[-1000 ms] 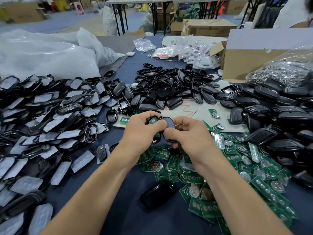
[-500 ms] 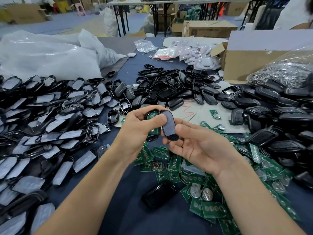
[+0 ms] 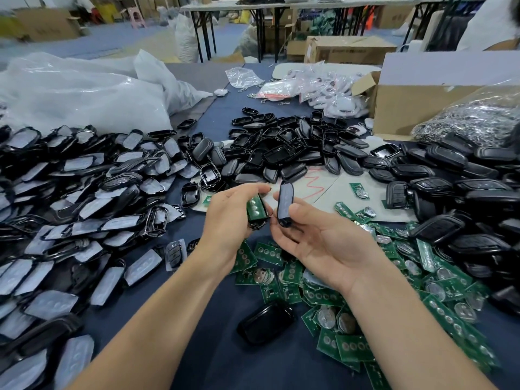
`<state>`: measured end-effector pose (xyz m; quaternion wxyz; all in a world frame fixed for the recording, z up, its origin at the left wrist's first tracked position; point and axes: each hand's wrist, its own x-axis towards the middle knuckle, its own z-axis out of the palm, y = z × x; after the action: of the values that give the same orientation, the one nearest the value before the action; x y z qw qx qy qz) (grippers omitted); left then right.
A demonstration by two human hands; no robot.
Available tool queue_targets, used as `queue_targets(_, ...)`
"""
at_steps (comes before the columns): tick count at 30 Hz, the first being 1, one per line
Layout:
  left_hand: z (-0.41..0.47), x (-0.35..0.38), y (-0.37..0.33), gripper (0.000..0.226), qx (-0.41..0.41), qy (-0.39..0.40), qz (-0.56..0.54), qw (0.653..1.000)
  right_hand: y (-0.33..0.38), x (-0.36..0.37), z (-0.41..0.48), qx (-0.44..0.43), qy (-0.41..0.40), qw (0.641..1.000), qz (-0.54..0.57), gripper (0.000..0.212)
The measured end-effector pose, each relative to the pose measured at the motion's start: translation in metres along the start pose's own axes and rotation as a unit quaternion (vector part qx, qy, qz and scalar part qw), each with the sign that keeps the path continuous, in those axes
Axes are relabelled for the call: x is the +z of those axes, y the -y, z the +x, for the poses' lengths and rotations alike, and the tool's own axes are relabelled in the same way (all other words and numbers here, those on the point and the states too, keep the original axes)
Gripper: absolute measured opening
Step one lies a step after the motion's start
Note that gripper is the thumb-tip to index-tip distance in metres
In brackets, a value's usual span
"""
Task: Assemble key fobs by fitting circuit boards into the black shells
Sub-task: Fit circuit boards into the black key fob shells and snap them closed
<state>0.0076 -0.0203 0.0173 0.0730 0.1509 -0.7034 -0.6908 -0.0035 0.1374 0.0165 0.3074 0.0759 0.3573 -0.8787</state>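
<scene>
One unit in hand, many pending. Left hand (image 3: 229, 220): fingers curled round a black shell half (image 3: 257, 224) with a green circuit board (image 3: 254, 206) seated in it, held above the tabletop (image 3: 180, 358). Right hand (image 3: 323, 246): palm up, thumb and forefinger pinching a film-faced cover (image 3: 284, 204) upright just beside the loaded shell half, apart from it; the other fingers are loosely spread. Judged stage: board fitted, closing of the two halves not yet done. Stock unworked: loose circuit boards (image 3: 346, 302) heaped under and to the right of the hands; empty black shells (image 3: 281, 156) piled beyond; film-faced covers (image 3: 70, 198) massed at left. Dark fobs (image 3: 464, 190) heaped at right look closed, probably finished, though that cannot be confirmed. One black shell (image 3: 266, 322) lies alone near the wrists. By the heaps, most of the job lies ahead.
</scene>
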Motion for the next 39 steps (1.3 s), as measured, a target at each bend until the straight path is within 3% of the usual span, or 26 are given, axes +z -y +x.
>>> queue_targets(5,0.004,-0.004,0.002,0.039,-0.012,0.058,-0.002,0.998,0.001,-0.001,0.001,-0.019,-0.005,1.000,0.001,0.037)
queue_targets(9,0.006,-0.007,0.004,0.037,0.036,0.078,0.047,0.995,-0.002,0.002,0.000,-0.090,-0.044,0.987,-0.122,0.024)
queue_targets(11,0.007,-0.009,0.005,0.038,0.060,0.068,0.070,0.993,-0.005,0.004,0.000,-0.138,-0.077,0.964,-0.215,0.028)
queue_targets(14,0.006,-0.008,0.006,0.038,0.062,0.084,0.064,0.992,-0.011,0.003,0.001,-0.215,-0.129,0.879,-0.405,0.034)
queue_targets(17,0.006,-0.010,0.004,0.041,0.033,0.122,0.020,0.992,-0.014,0.002,0.003,-0.249,-0.146,0.821,-0.492,0.038)
queue_targets(22,0.006,-0.015,0.004,0.046,0.020,0.162,0.013,0.987,-0.012,-0.001,0.003,-0.262,-0.146,0.800,-0.520,0.037)
queue_targets(27,0.005,-0.020,0.003,0.049,0.041,0.173,0.019,0.984,-0.013,-0.003,0.003,-0.280,-0.150,0.757,-0.571,0.043)
queue_targets(32,0.006,-0.030,-0.001,0.056,0.050,0.203,0.021,0.978,-0.014,-0.004,0.005,-0.291,-0.130,0.751,-0.579,0.048)
queue_targets(39,0.010,-0.031,0.002,0.048,0.059,0.174,0.025,0.983,-0.008,-0.008,0.007,-0.273,-0.073,0.776,-0.564,0.045)
